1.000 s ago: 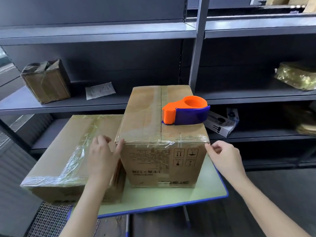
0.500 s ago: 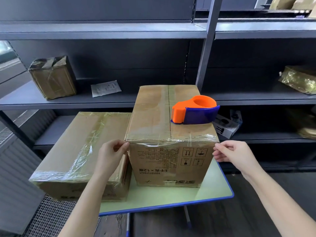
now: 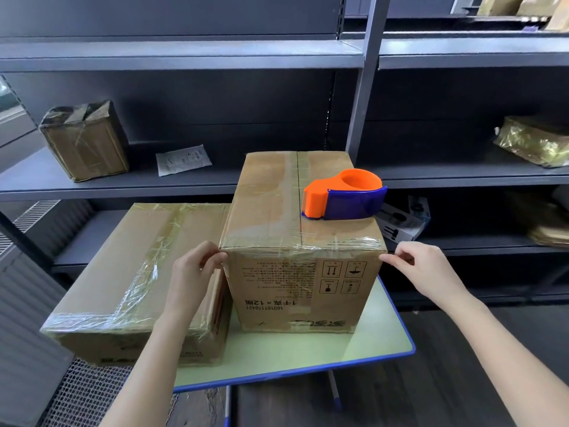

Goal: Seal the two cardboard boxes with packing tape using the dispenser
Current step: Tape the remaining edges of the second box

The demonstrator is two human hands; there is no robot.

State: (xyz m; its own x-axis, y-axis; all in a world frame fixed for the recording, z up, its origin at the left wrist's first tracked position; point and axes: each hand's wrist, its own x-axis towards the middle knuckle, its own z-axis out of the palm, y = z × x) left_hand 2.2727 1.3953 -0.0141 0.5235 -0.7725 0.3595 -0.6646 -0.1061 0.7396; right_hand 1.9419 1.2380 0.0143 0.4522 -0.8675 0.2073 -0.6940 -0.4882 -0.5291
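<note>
A tall cardboard box (image 3: 295, 278) stands on a small green table (image 3: 308, 359), with clear tape along its top seam and over its near top edge. An orange and blue tape dispenser (image 3: 345, 198) lies on the right half of the box's top. A lower, wider cardboard box (image 3: 132, 272), also wrapped in clear tape, sits against its left side. My left hand (image 3: 197, 269) pinches the tall box's near top left corner with curled fingers. My right hand (image 3: 425, 266) pinches the near top right corner with thumb and fingertips.
Grey metal shelving (image 3: 184, 183) runs behind the table. On it are a taped brown parcel (image 3: 83, 140), a paper sheet (image 3: 183, 158), gold-wrapped packages (image 3: 535, 143) at right and a small printed carton (image 3: 403, 223) behind the tall box. A wire mesh grate (image 3: 86, 392) lies at lower left.
Both hands have slid up from the tall box's sides to its near top corners. The view has shifted slightly; the boxes and dispenser have stayed in place.
</note>
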